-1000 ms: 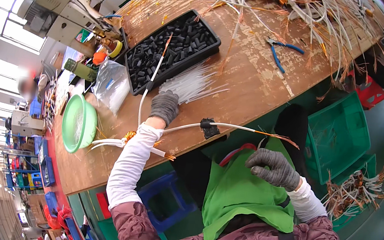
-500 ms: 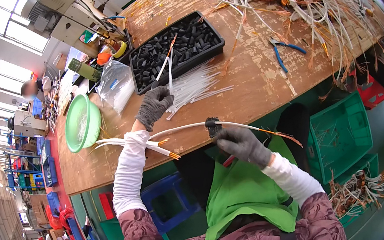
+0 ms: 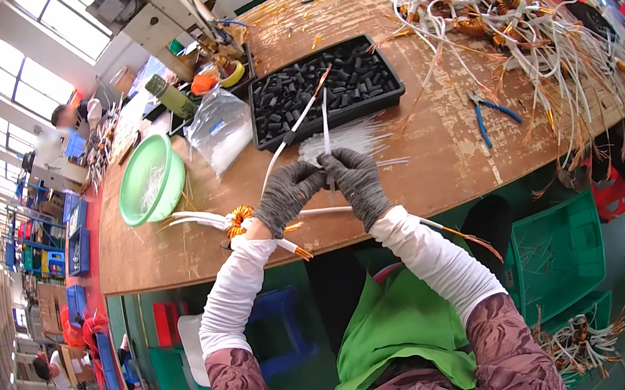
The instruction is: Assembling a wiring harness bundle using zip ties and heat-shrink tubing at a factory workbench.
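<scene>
My left hand [image 3: 288, 197] and my right hand [image 3: 357, 184], both in grey gloves, meet above the table's near edge. Their pinched fingertips come together at the lower end of a thin white strip [image 3: 326, 118], which looks like a cable tie and points up. Beside my left hand rises a white wire [image 3: 303, 119] with a bare copper tip and a black sleeve [image 3: 288, 137]. Another white wire [image 3: 326, 209] runs beneath the hands to a stripped copper end at the right. A copper-wound ring coil [image 3: 239, 221] with white leads lies by my left wrist.
Behind my hands stand a black tray [image 3: 260, 139] of short black sleeves and a pile of white strips [image 3: 351, 141]. A green basin [image 3: 174, 196] and clear bag [image 3: 218, 131] lie left. Blue-handled pliers [image 3: 484, 123] and heaped coils [image 3: 508, 31] lie farther off; a green crate [image 3: 579, 269] stands right.
My right hand has left the wire at the right and come up beside my left hand, at the white strip. The coil beside my left wrist has come into sight.
</scene>
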Action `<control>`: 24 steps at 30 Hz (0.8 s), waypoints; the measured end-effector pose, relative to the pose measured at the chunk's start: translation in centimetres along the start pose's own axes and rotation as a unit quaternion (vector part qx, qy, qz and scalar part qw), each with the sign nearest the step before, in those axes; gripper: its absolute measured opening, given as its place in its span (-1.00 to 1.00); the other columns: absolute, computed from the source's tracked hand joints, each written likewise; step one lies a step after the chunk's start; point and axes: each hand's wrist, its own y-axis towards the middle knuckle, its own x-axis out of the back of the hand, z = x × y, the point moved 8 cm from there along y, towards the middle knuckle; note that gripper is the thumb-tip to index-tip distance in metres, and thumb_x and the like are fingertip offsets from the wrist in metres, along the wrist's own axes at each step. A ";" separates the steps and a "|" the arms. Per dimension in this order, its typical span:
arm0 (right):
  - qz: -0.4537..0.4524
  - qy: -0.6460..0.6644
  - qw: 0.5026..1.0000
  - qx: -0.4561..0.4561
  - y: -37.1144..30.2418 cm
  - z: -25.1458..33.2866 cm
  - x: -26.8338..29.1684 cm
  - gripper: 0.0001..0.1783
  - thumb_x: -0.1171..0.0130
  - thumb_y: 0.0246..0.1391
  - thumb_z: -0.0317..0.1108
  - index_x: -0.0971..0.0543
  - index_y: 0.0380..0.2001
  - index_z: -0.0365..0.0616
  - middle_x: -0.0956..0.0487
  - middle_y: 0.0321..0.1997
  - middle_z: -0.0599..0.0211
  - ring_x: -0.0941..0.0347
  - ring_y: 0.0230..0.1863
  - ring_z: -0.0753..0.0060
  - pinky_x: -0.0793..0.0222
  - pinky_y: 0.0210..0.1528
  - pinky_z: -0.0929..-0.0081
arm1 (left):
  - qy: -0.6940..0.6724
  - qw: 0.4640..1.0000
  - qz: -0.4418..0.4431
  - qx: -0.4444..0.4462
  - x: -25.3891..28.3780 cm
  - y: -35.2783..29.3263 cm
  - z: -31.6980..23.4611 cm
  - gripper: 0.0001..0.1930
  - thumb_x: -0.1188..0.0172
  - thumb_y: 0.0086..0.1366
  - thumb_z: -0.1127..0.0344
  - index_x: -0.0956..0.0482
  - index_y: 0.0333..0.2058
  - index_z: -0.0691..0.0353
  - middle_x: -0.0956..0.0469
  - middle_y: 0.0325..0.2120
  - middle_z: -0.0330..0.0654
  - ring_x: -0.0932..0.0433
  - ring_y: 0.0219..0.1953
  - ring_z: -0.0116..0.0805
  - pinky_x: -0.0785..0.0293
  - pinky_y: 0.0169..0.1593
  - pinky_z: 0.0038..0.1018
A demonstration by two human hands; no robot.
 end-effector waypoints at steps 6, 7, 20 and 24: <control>0.043 -0.063 0.997 -0.005 -1.6 0.0 -1.5 -0.79 -0.14 0.07 -0.28 -0.54 -0.38 -0.24 -0.53 -0.50 0.40 -0.48 -0.49 0.62 -0.41 -0.48 0.65 | 0.027 0.996 -0.086 -0.029 3.6 -1.2 -1.7 -0.75 -0.17 0.18 0.23 -0.54 -0.32 0.32 -0.47 -0.60 -0.28 -0.37 -0.61 -0.58 -0.31 -0.54 -0.63; 0.037 -0.074 0.997 -0.001 -2.2 0.2 -1.5 -0.79 -0.15 0.06 -0.28 -0.54 -0.40 -0.24 -0.53 -0.51 0.39 -0.48 -0.51 0.61 -0.42 -0.50 0.65 | 0.029 0.995 -0.085 -0.053 3.2 -1.3 -2.4 -0.77 -0.18 0.16 0.25 -0.55 -0.33 0.33 -0.48 -0.59 -0.28 -0.38 -0.59 -0.57 -0.32 -0.52 -0.62; -0.013 0.082 0.996 -0.019 -6.1 2.0 -0.3 -0.78 -0.07 0.12 -0.21 -0.48 -0.36 -0.15 -0.47 -0.57 0.44 -0.43 -0.59 0.58 -0.38 -0.57 0.63 | -0.128 0.983 -0.120 -0.048 1.5 -3.9 -3.3 -0.86 -0.22 0.13 0.32 -0.55 -0.40 0.26 -0.47 -0.59 -0.35 -0.36 -0.56 -0.61 -0.30 -0.50 -0.63; 0.035 0.061 0.994 -0.087 -4.6 0.5 0.1 -0.78 -0.05 0.12 -0.17 -0.44 -0.41 -0.09 -0.26 -0.71 0.58 -0.13 -0.76 0.71 -0.04 -0.76 0.69 | -0.035 0.948 -0.222 -0.224 6.1 -4.6 -4.1 -0.84 -0.14 0.19 0.31 -0.49 -0.51 0.24 -0.38 -0.70 -0.33 -0.29 -0.68 -0.60 -0.21 -0.58 -0.63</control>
